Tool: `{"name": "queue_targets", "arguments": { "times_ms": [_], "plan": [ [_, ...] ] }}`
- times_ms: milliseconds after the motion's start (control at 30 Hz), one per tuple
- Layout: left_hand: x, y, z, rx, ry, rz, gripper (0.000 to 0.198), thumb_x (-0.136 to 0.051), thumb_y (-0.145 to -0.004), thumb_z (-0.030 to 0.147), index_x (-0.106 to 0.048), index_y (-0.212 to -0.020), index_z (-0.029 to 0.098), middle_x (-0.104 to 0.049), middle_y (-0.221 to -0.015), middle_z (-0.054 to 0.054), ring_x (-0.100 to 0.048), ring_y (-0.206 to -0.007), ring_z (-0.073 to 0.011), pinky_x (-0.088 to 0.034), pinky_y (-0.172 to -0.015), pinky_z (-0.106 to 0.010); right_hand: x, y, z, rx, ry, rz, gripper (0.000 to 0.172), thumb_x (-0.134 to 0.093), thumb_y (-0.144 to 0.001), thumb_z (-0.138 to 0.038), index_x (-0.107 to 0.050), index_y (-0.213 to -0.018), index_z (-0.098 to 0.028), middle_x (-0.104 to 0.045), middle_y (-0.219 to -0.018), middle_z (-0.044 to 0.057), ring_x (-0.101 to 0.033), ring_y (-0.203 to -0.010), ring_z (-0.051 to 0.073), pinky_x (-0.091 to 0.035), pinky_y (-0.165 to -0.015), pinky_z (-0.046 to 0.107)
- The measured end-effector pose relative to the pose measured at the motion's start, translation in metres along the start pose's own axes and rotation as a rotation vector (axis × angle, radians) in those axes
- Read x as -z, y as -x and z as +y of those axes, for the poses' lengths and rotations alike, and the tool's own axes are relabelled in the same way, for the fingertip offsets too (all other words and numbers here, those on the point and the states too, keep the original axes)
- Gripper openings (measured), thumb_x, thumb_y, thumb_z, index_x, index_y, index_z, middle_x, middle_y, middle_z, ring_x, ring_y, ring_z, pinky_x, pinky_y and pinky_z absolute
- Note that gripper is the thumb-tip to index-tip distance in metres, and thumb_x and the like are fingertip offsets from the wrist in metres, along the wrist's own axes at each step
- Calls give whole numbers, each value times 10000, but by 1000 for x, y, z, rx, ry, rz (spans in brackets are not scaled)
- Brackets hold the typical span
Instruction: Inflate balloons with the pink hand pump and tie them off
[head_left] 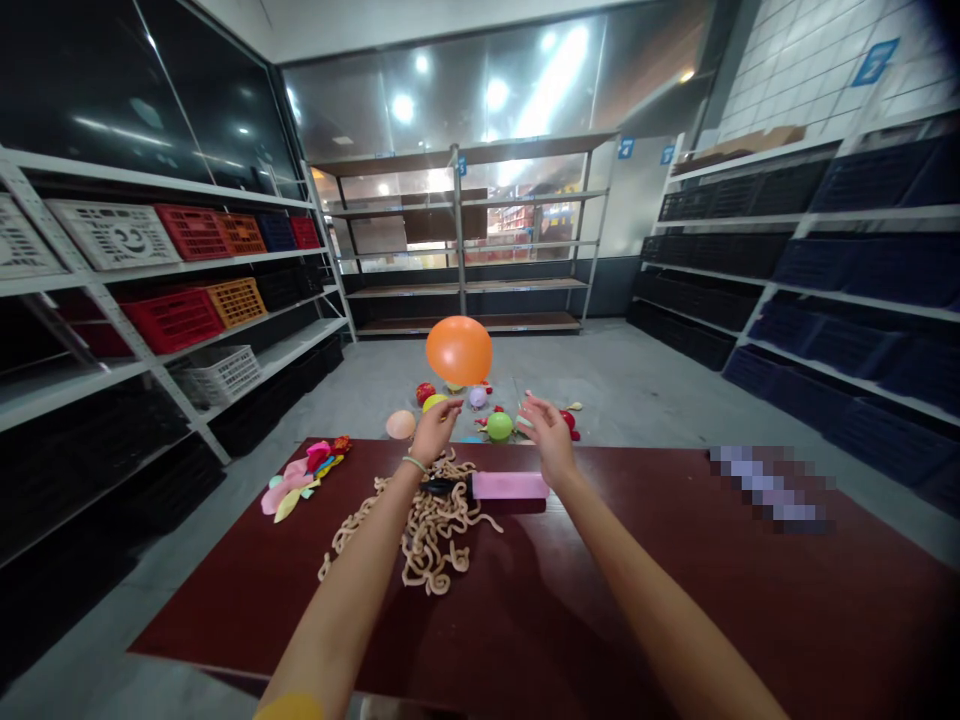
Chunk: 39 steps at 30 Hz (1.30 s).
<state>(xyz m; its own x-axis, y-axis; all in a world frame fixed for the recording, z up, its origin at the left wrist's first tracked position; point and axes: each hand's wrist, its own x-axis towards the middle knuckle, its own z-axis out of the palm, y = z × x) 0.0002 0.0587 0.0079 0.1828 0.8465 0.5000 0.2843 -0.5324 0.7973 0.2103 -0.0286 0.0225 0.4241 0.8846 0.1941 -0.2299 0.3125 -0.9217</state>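
Shelving rings a dark red table (675, 600); mid-frame, an orange balloon (459, 350) floats just above the spread, empty left hand (435, 428) and right hand (547, 432), best kept cupped beneath it.

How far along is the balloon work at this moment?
Done: several blown-up balloons lie on the floor beyond the table. In hand: an orange balloon is in the air just above the left hand; whether the fingers touch it cannot be told. The right hand is open beside it. Left: a small pile of flat balloons near the table's left edge, and a heap of beige string by a pink pump.
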Motion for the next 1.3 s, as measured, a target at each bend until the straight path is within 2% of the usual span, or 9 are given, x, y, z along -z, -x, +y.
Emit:
{"name": "queue_targets", "arguments": {
  "times_ms": [200, 433, 667, 800, 900, 1033, 1100, 1200, 1300],
  "plan": [
    [37, 35, -14, 69, 132, 19, 301, -547, -920, 348, -714, -1086, 161, -748, -962, -102, -721, -864, -196, -581, -756, -330, -27, 10, 18, -26, 116, -123, 345, -667, -731, -478, -626, -950, -214, -699, -920, 51, -682, -867, 198, -571, -781, 367],
    [111, 92, -38, 137, 25, 172, 337, -526, -937, 387, -706, -1121, 170, -747, -877, -70, -708, -797, -176, -562, -743, -297, -83, 30, 52, -19, 339, -492, 205, -640, -770, -362, -671, -905, -211, -706, -841, 27, -669, -793, 187, -542, -755, 347],
    [200, 149, -62, 202, -288, 452, 281, -558, -929, 344, -710, -1098, 179, -739, -931, -86, -686, -815, -186, -531, -785, -314, -170, 62, 106, 20, 500, -807, 192, -580, -821, -281, -677, -967, -204, -710, -859, 14, -653, -782, 163, -515, -761, 328],
    [236, 172, -82, 160, -564, 610, 223, -584, -915, 297, -711, -1052, 175, -709, -999, -124, -650, -903, -229, -499, -845, -350, -230, 86, 137, 44, 544, -936, 174, -551, -839, -221, -678, -955, -195, -715, -857, 19, -652, -762, 150, -510, -770, 316],
    [248, 178, -96, 188, -680, 649, 194, -565, -916, 251, -702, -1020, 160, -688, -968, -133, -624, -954, -260, -465, -912, -398, -266, 101, 158, 69, 562, -989, 184, -541, -853, -192, -683, -970, -199, -727, -904, 25, -657, -801, 155, -502, -822, 329],
    [249, 176, -110, 243, -774, 577, 275, -557, -905, 206, -660, -1152, 144, -639, -1187, -189, -552, -1166, -317, -382, -1034, -468, -291, 111, 181, 101, 578, -1004, 190, -545, -851, -149, -692, -959, -201, -735, -989, 39, -661, -905, 173, -468, -907, 342],
    [247, 175, -114, 295, -797, 535, 305, -553, -895, 182, -639, -1182, 126, -628, -1207, -205, -551, -1173, -322, -374, -1037, -473, -293, 112, 187, 104, 589, -996, 194, -544, -850, -140, -695, -957, -198, -735, -995, 44, -660, -923, 178, -459, -917, 339],
    [244, 175, -117, 350, -805, 450, 223, -538, -885, 158, -658, -1070, 126, -670, -1041, -175, -602, -1031, -298, -409, -971, -451, -286, 111, 187, 99, 607, -977, 202, -530, -859, -151, -697, -968, -184, -733, -967, 52, -655, -900, 182, -457, -898, 339],
    [242, 176, -113, 299, -802, 367, 143, -536, -895, 192, -663, -947, 153, -670, -931, -139, -603, -935, -274, -428, -914, -422, -269, 108, 176, 94, 618, -963, 199, -528, -873, -192, -701, -972, -185, -730, -950, 50, -648, -883, 184, -454, -879, 339]
  ]
}}
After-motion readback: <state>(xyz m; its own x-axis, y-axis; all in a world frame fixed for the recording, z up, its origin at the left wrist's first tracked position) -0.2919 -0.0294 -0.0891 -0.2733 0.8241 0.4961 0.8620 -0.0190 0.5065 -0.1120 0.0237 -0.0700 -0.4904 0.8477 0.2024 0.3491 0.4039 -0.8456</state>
